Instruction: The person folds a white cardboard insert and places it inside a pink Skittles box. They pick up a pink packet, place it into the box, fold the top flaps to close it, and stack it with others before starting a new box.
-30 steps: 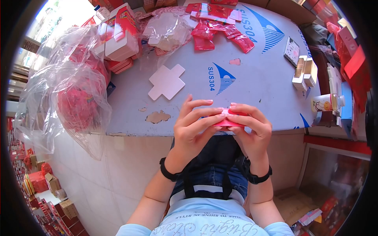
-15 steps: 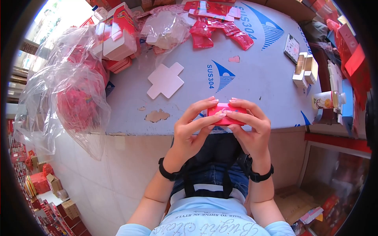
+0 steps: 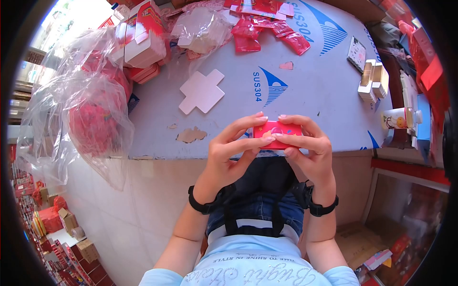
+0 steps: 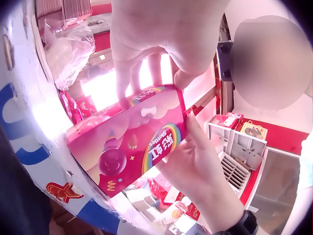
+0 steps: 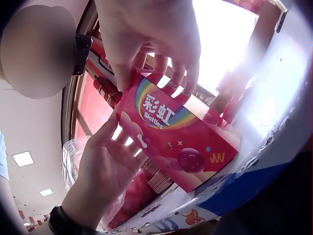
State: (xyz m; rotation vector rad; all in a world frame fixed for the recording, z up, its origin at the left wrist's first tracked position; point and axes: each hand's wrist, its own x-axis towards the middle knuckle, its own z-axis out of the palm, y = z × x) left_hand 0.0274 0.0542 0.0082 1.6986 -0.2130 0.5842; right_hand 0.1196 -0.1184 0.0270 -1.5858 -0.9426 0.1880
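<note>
Both hands hold a pink-red Skittles box (image 3: 279, 129) at the front edge of the table. My left hand (image 3: 226, 150) grips its left end, and my right hand (image 3: 312, 148) has the right end, with fingers over the top and thumbs below. The index fingertips meet near the middle of its upper face. A rainbow, white lettering and a round candy print show on the box side (image 4: 129, 147) in the left wrist view. From the right wrist, the same kind of printed side (image 5: 171, 142) appears. Beyond the hands lies a flat white cross-shaped card (image 3: 202, 91).
Clear plastic bags with red contents (image 3: 93, 124) cover the table's left end. Stacked red-and-white cartons (image 3: 145, 43) stand behind them. Red packets (image 3: 248, 35) lie at the back. On the right are a notebook (image 3: 356, 53), small open boxes (image 3: 373, 81) and a bottle (image 3: 398, 118).
The box has turned in the hands, so more of its printed face shows to the head camera. The fingers have spread a little around it.
</note>
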